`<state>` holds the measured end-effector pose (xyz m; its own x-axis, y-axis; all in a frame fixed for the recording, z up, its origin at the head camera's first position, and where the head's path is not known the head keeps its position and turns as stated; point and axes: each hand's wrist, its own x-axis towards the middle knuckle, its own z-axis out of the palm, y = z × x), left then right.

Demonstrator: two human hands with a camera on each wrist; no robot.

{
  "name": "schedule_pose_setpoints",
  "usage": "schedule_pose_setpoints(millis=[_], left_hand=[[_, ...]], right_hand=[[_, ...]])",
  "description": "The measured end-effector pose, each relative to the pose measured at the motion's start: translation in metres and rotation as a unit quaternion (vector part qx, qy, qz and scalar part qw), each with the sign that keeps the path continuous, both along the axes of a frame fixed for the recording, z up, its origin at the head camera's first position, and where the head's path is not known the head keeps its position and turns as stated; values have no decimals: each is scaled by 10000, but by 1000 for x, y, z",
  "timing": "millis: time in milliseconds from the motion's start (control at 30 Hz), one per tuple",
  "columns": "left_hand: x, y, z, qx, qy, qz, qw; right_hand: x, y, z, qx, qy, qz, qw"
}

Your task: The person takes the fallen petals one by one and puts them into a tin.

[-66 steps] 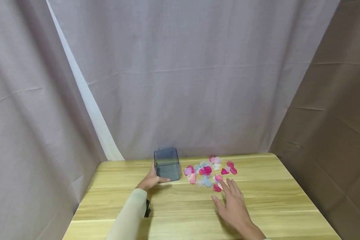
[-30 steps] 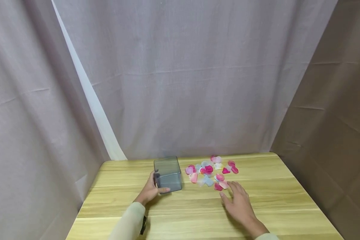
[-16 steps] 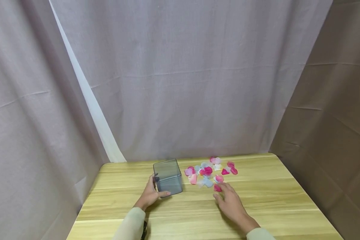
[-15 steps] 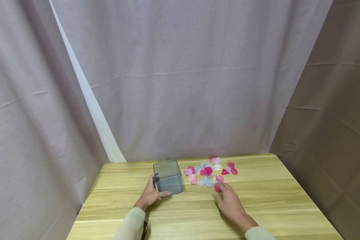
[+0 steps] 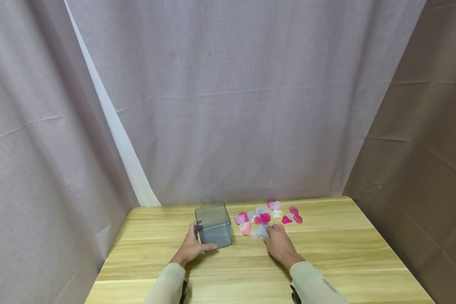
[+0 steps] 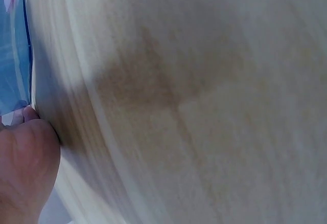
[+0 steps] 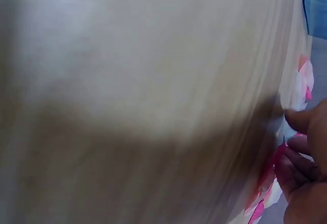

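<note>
My left hand (image 5: 190, 247) grips a see-through grey-blue square box (image 5: 214, 230) at its left side, thumb along the near face and fingers behind. No petals show inside it. Several petals (image 5: 264, 217) in pink, white, pale blue and peach lie spread on the table to the box's right. My right hand (image 5: 280, 246) is down at the near edge of the petals, beside a pale blue petal (image 5: 262, 231). In the right wrist view, its curled fingers (image 7: 291, 170) meet a dark pink petal (image 7: 273, 168); the hand hides part of it.
The wooden table (image 5: 235, 274) has rounded far corners. A grey curtain (image 5: 232, 105) hangs right behind its far edge, with a white gap at left. A brown curtain (image 5: 414, 169) stands along the right side.
My right hand has moved left and forward over the near petals, and its fingers have curled in. Earlier the left hand drew the box nearer; over the last half second it stays put.
</note>
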<state>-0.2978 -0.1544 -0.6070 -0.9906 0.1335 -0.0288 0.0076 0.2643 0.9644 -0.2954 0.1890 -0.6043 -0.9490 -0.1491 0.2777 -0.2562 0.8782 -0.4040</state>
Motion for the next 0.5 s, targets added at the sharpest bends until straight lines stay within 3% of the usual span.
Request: schedule_pose_setpoints(millis=[200, 500], left_hand=[[-2, -2, -1, -4, -37, -21, 10000], [-5, -1, -6, 13, 26, -38, 10000]], right_hand=[[-9, -3, 3, 232, 256, -77, 9994], [-11, 0, 7, -169, -180, -135, 9996]])
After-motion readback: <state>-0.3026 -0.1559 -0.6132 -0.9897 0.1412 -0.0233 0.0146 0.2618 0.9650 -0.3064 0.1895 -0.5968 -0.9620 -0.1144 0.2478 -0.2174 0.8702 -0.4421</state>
